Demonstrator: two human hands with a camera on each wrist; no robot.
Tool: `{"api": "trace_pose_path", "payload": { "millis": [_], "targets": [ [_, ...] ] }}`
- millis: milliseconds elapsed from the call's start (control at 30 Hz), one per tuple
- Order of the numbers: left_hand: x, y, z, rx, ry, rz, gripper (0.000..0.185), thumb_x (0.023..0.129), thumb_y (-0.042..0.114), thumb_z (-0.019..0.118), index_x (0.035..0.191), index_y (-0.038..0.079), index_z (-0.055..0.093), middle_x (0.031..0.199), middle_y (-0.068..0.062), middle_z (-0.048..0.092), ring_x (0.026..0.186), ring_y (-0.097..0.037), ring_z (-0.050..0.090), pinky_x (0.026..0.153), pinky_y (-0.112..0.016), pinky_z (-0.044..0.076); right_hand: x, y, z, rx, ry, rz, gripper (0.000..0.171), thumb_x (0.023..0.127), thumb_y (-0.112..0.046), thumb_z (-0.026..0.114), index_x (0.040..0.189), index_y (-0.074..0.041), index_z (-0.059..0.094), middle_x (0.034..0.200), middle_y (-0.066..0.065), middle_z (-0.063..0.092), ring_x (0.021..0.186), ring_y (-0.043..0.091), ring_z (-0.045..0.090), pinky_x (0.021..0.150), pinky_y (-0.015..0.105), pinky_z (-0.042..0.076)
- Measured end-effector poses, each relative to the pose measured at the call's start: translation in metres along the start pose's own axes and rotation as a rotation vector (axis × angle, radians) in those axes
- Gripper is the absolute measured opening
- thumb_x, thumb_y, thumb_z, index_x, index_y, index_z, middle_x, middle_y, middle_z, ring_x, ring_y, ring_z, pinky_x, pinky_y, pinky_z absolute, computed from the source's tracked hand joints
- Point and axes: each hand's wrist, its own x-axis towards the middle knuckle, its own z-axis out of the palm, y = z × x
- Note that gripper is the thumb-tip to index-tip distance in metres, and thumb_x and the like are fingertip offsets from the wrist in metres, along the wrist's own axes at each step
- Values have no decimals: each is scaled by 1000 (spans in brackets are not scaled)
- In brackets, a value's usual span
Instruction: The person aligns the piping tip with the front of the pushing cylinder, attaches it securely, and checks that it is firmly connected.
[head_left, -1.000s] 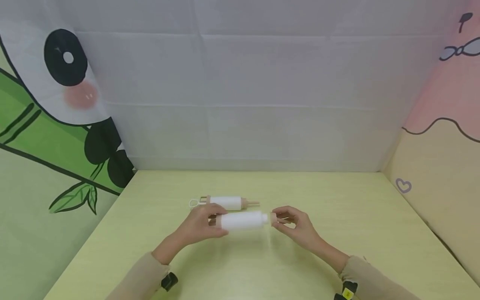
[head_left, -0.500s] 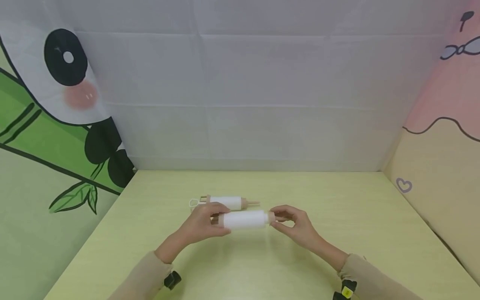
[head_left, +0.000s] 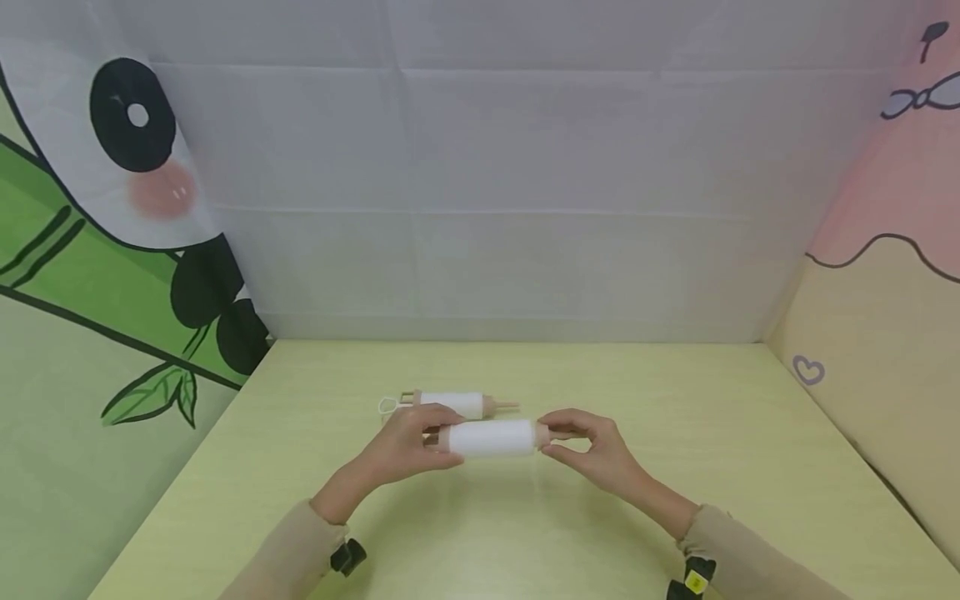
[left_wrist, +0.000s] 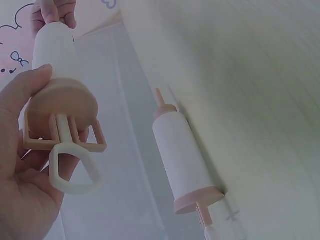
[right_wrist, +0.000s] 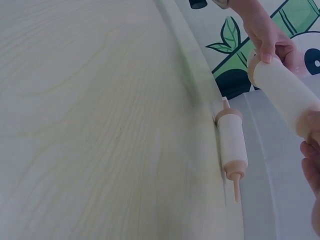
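Note:
My left hand (head_left: 405, 450) grips the peach end collar (left_wrist: 62, 102) of a large plastic syringe with a white barrel (head_left: 491, 438), held sideways over the table. A white ring handle (left_wrist: 77, 188) sticks out at that collar, between peach finger loops, in the left wrist view. With thumb and fingers, my right hand (head_left: 600, 450) pinches the peach nozzle cap (head_left: 542, 436) at the barrel's other end. The cap sits right against the barrel, and its thin tip is partly hidden by my fingers. Behind lies a second, similar syringe (head_left: 453, 405), its nozzle pointing right.
The pale wooden table (head_left: 480, 533) runs back to a grey-white cloth wall (head_left: 510, 208). A panda picture (head_left: 157, 200) covers the left side wall, and a pink and cream drawing (head_left: 885, 250) the right one.
The nozzle cap has gone from apart to up against the barrel, covering the white neck that showed between them. My left hand has shifted slightly right with the syringe.

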Motion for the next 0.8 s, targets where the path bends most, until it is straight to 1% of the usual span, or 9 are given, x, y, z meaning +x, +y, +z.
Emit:
{"api": "trace_pose_path", "payload": {
  "millis": [100,233,333,500,600,700,800],
  "targets": [
    [0,1,0,-13,-11,-13,32,72,13,77,100,3,66,99,-10,63,86,-17,60,71,-23,53,2,-11,-2,-5,-14,-12,28,73,9,69,100,6,62,98,19,63,87,18,64,72,42,54],
    [0,-1,-1,-33,-30,-43,33,72,13,76,101,4,65,99,-9,62,87,-17,60,72,-21,53,3,-11,-4,-5,-28,-17,30,71,10,70,100,5,62,99,19,63,87,19,64,73,35,54],
    [0,-1,-1,-40,-42,-55,35,72,12,76,103,3,64,101,-10,62,87,-17,59,72,-21,53,3,-10,-5,-7,-32,-24,31,71,10,70,100,5,62,99,19,63,87,18,64,72,35,54],
    [1,-1,0,-48,-51,-44,37,72,10,76,105,0,63,102,-13,61,88,-20,59,72,-24,53,2,-8,-6,-7,-32,-32,31,70,10,70,99,7,62,98,20,63,88,16,64,71,36,55],
    [1,0,0,-40,-52,-49,36,72,11,76,105,1,63,102,-11,61,89,-19,59,73,-23,53,2,-7,-6,1,-33,-26,31,70,11,70,99,6,62,98,19,63,88,16,64,71,35,55],
    [2,0,1,-33,-43,-47,35,72,10,76,103,3,64,101,-9,61,87,-17,60,73,-21,53,3,-6,-7,0,-34,-42,31,69,11,70,99,7,62,98,20,63,87,19,64,71,39,54],
    [2,0,2,-23,-18,-23,34,71,9,76,102,4,64,99,-8,62,85,-16,61,71,-21,53,3,-7,-7,3,-31,-45,31,70,12,70,100,7,62,99,20,63,87,20,64,70,43,54]
  ]
}}
